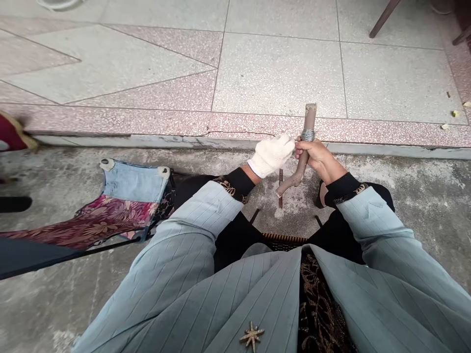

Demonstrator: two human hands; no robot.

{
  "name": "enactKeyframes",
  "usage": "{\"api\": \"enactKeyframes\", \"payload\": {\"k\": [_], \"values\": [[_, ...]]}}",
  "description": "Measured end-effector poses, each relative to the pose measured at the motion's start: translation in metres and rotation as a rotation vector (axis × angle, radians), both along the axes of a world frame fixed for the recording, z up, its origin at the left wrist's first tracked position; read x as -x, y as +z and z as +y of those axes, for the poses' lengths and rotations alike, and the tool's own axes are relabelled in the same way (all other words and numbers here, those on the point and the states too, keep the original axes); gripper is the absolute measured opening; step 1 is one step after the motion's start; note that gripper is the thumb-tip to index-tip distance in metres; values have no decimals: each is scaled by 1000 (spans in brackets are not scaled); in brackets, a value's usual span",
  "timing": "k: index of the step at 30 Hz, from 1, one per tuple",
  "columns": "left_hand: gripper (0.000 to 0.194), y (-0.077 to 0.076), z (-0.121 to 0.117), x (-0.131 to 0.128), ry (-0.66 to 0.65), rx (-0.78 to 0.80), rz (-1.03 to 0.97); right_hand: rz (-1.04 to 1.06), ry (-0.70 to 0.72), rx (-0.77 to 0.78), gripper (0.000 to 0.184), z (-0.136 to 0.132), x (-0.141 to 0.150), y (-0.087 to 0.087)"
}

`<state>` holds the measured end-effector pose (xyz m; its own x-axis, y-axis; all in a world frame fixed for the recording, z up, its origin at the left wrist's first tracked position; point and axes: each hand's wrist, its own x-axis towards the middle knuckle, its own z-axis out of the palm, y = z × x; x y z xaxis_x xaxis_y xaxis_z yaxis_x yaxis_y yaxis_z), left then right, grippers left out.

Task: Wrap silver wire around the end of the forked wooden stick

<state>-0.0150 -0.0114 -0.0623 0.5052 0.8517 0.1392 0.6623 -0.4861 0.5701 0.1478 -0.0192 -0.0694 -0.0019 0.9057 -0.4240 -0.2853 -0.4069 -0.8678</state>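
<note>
My right hand (316, 156) is bare and wrapped round a brown wooden stick (308, 117), held almost upright in front of my knees. A band of grey wire (308, 135) is wound round the stick just above my fingers. The stick's lower end (289, 185) bends toward me, with a thin dark rod beside it. My left hand (271, 154) wears a white knit glove and is closed in a pinch right beside the wire band; what it pinches is too small to make out.
I sit over a rough concrete floor (386, 171) beside a raised tiled step (147, 125). A low folding stool (125, 206) with denim and floral cloth stands at my left. Dark chair legs (382, 19) show at the far right.
</note>
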Motion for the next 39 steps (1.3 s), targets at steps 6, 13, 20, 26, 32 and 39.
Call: {"api": "enactKeyframes", "payload": {"k": [6, 13, 20, 26, 32, 39], "values": [[18, 0, 4, 4, 9, 479, -462, 34, 62, -88, 40, -1, -14, 7], [26, -23, 12, 0, 35, 1023, -925, -73, 105, -171, 34, 2, -17, 11], [23, -15, 11, 4, -71, 1193, -962, -291, 170, -247, 32, 5, -22, 10], [18, -15, 11, 3, -51, 1168, -914, -365, 199, -307, 31, 6, -23, 3], [7, -3, 7, 0, 22, 956, -697, -343, 173, -250, 33, 8, -22, 2], [2, 3, 9, 5, 53, 940, -614, -76, 243, -88, 49, 11, -49, 17]]}}
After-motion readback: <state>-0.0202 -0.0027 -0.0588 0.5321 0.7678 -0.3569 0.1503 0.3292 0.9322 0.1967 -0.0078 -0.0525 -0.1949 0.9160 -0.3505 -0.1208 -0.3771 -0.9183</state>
